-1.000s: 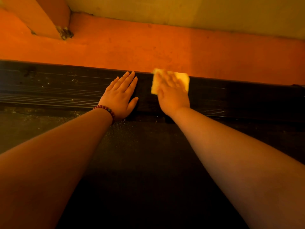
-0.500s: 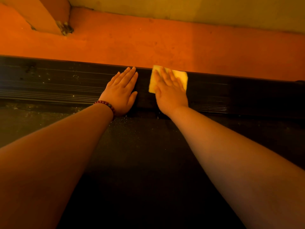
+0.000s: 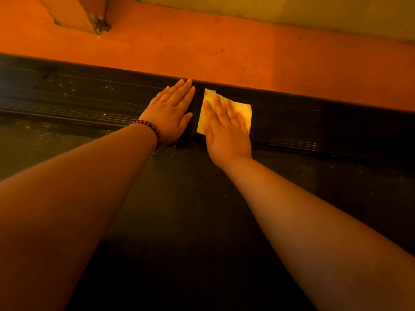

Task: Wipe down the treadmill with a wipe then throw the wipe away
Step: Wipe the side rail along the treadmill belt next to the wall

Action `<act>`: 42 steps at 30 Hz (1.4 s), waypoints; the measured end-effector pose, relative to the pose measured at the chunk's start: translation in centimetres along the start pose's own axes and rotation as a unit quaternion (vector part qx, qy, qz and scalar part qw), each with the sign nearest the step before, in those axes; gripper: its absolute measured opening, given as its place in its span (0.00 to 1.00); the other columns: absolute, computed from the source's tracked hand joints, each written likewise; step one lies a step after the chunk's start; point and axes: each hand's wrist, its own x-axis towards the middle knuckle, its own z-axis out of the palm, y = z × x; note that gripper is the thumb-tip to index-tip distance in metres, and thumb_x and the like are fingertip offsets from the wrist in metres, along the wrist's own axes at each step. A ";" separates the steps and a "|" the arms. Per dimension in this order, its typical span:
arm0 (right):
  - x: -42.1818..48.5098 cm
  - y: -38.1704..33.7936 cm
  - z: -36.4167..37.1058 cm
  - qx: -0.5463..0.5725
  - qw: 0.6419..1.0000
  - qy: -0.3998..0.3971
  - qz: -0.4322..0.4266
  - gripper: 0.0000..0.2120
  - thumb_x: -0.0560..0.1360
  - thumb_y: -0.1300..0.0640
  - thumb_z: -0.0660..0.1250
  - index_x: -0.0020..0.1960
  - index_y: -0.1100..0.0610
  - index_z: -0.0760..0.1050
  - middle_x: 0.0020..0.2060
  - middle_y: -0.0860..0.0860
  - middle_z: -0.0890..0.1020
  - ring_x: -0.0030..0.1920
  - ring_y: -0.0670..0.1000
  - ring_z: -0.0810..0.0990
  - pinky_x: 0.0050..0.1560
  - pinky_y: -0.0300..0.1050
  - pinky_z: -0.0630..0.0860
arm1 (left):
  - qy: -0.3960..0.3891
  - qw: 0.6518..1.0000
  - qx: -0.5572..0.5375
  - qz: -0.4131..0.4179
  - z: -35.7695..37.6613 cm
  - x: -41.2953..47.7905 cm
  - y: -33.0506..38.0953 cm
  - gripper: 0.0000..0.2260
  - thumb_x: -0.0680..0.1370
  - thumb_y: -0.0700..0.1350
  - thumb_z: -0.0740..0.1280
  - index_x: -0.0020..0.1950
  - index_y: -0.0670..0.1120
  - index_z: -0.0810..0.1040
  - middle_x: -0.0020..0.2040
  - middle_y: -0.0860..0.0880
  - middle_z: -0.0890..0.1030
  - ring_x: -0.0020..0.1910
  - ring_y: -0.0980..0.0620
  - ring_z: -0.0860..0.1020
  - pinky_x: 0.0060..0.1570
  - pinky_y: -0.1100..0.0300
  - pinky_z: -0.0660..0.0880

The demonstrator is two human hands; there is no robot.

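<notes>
Hands lie side by side on the treadmill side rail (image 3: pixel 314 122), a dark ribbed strip running across the view. On the wipe (image 3: pixel 243 110) the right hand (image 3: pixel 226 133) lies flat, fingers straight and slightly spread, pressing it down onto the rail; no finger curls round it. The wipe is a pale yellow folded square, and its corners show beyond the fingertips and at both sides of the hand. Just beside it the left hand (image 3: pixel 171 111) rests palm down on the rail, fingers straight and together, holding nothing; a narrow strip of rail shows between them. A beaded bracelet (image 3: pixel 149 126) circles the left wrist. Pale specks dot the rail left of the hands. The black belt (image 3: pixel 190 209) passes beneath both forearms. Beyond the rail lies an orange floor (image 3: pixel 224 52).
</notes>
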 end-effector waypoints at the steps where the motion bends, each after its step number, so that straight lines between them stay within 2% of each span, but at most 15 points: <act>1: -0.2 0.6 0.0 -0.002 1.000 0.002 0.006 0.25 0.84 0.50 0.46 0.79 0.48 0.43 0.79 0.48 0.42 0.78 0.51 0.40 0.75 0.49 0.40 | -0.001 1.000 -0.002 0.002 -0.1 0.1 -0.1 0.27 0.83 0.50 0.53 0.79 0.44 0.47 0.80 0.46 0.46 0.78 0.48 0.45 0.74 0.54 0.42; 6: -1.2 3.7 -0.4 0.014 0.987 0.041 0.154 0.26 0.84 0.51 0.46 0.79 0.50 0.42 0.79 0.51 0.44 0.78 0.52 0.41 0.75 0.46 0.39 | -0.017 0.999 0.039 0.031 -1.0 -0.1 -1.6 0.28 0.82 0.53 0.52 0.79 0.46 0.49 0.80 0.48 0.48 0.78 0.48 0.48 0.74 0.49 0.49; 11: -0.8 2.7 0.0 0.009 0.978 0.048 0.204 0.26 0.84 0.51 0.45 0.79 0.51 0.41 0.79 0.52 0.43 0.78 0.54 0.41 0.75 0.50 0.41 | -0.020 0.997 0.052 0.046 -1.1 -0.3 -3.6 0.31 0.80 0.60 0.46 0.79 0.45 0.52 0.79 0.44 0.51 0.78 0.45 0.50 0.74 0.47 0.50; 13: -0.4 1.7 0.1 0.005 0.980 0.046 0.192 0.27 0.84 0.51 0.46 0.79 0.51 0.41 0.79 0.51 0.43 0.78 0.54 0.41 0.75 0.50 0.41 | -0.015 0.997 0.056 0.054 -0.8 -0.2 -3.8 0.32 0.79 0.61 0.45 0.78 0.44 0.54 0.78 0.43 0.55 0.77 0.43 0.53 0.73 0.46 0.52; 16: 0.4 -0.9 0.4 0.004 0.994 0.028 0.109 0.27 0.83 0.51 0.47 0.79 0.50 0.42 0.79 0.49 0.43 0.78 0.52 0.40 0.75 0.49 0.40 | -0.006 0.997 0.053 0.059 -0.5 -0.1 -4.0 0.31 0.79 0.60 0.47 0.78 0.44 0.57 0.78 0.42 0.57 0.77 0.43 0.55 0.73 0.48 0.51; 19: 0.8 -2.9 0.7 -0.008 1.000 0.000 0.022 0.26 0.84 0.50 0.46 0.79 0.49 0.42 0.78 0.48 0.42 0.78 0.51 0.39 0.74 0.47 0.36 | -0.003 0.997 0.047 0.064 -0.5 0.0 -4.3 0.31 0.79 0.59 0.47 0.78 0.45 0.57 0.78 0.43 0.56 0.77 0.44 0.54 0.73 0.48 0.50; 21: 0.6 -2.3 0.4 0.001 1.000 -0.003 0.013 0.26 0.84 0.51 0.48 0.79 0.49 0.43 0.79 0.48 0.43 0.78 0.50 0.40 0.73 0.46 0.36 | -0.007 0.997 0.042 0.062 -0.6 -0.1 -4.3 0.31 0.79 0.59 0.47 0.78 0.45 0.55 0.79 0.43 0.55 0.77 0.45 0.52 0.74 0.49 0.48; 24: -0.4 -0.4 0.1 0.018 0.991 0.028 0.133 0.26 0.83 0.53 0.49 0.79 0.52 0.44 0.79 0.52 0.45 0.78 0.53 0.42 0.75 0.46 0.38 | -0.009 0.997 0.043 0.065 -0.7 0.0 -4.3 0.31 0.79 0.59 0.45 0.79 0.46 0.54 0.79 0.44 0.53 0.78 0.46 0.50 0.75 0.49 0.45; 27: -0.8 -0.5 0.2 0.020 0.965 0.030 0.259 0.27 0.84 0.52 0.47 0.79 0.54 0.41 0.79 0.55 0.43 0.78 0.56 0.41 0.75 0.48 0.38 | -0.004 0.997 0.053 0.061 -0.5 0.0 -4.4 0.31 0.79 0.59 0.45 0.79 0.47 0.52 0.79 0.45 0.51 0.78 0.47 0.48 0.75 0.49 0.42; 29: -0.2 -2.1 0.2 0.023 0.972 0.022 0.235 0.27 0.83 0.52 0.48 0.79 0.54 0.41 0.79 0.54 0.43 0.78 0.56 0.41 0.75 0.48 0.38 | -0.003 0.997 0.052 0.061 -0.4 0.0 -4.3 0.30 0.79 0.58 0.46 0.79 0.47 0.52 0.79 0.46 0.51 0.78 0.47 0.48 0.75 0.49 0.42; 32: 0.6 -4.4 0.2 0.025 0.995 -0.012 0.099 0.26 0.84 0.52 0.48 0.79 0.50 0.42 0.79 0.50 0.42 0.78 0.52 0.39 0.74 0.47 0.35 | -0.006 0.997 0.049 0.061 -0.5 0.0 -4.4 0.29 0.80 0.57 0.47 0.79 0.47 0.52 0.79 0.46 0.50 0.78 0.48 0.47 0.75 0.49 0.42; 34: 0.6 -4.3 -0.1 0.017 0.996 -0.028 0.077 0.26 0.84 0.51 0.47 0.79 0.49 0.41 0.78 0.49 0.41 0.77 0.50 0.38 0.72 0.45 0.33 | -0.005 0.997 0.047 0.063 -0.6 0.0 -4.4 0.29 0.81 0.57 0.48 0.79 0.47 0.51 0.80 0.46 0.49 0.78 0.48 0.47 0.75 0.50 0.41; 36: 0.5 -3.5 -0.5 0.015 0.990 -0.028 0.134 0.26 0.84 0.51 0.46 0.79 0.50 0.39 0.78 0.50 0.40 0.77 0.51 0.38 0.73 0.45 0.33 | -0.005 0.997 0.041 0.062 -0.6 -0.1 -4.4 0.28 0.81 0.57 0.50 0.79 0.48 0.50 0.80 0.47 0.48 0.78 0.48 0.45 0.74 0.50 0.40; 39: 0.6 -2.7 -1.2 0.039 0.962 -0.028 0.269 0.27 0.84 0.51 0.44 0.79 0.52 0.36 0.78 0.53 0.38 0.77 0.54 0.37 0.75 0.47 0.36 | -0.009 0.997 0.043 0.059 -0.9 -0.1 -4.3 0.29 0.81 0.57 0.49 0.79 0.49 0.48 0.80 0.47 0.46 0.78 0.49 0.44 0.74 0.50 0.39; 42: 0.8 -3.1 -1.5 0.041 0.958 -0.056 0.278 0.27 0.84 0.51 0.44 0.78 0.51 0.34 0.77 0.53 0.36 0.77 0.55 0.35 0.74 0.48 0.35 | -0.016 0.997 0.039 0.058 -1.1 0.0 -4.4 0.29 0.81 0.57 0.50 0.79 0.49 0.47 0.80 0.48 0.45 0.78 0.49 0.43 0.74 0.50 0.37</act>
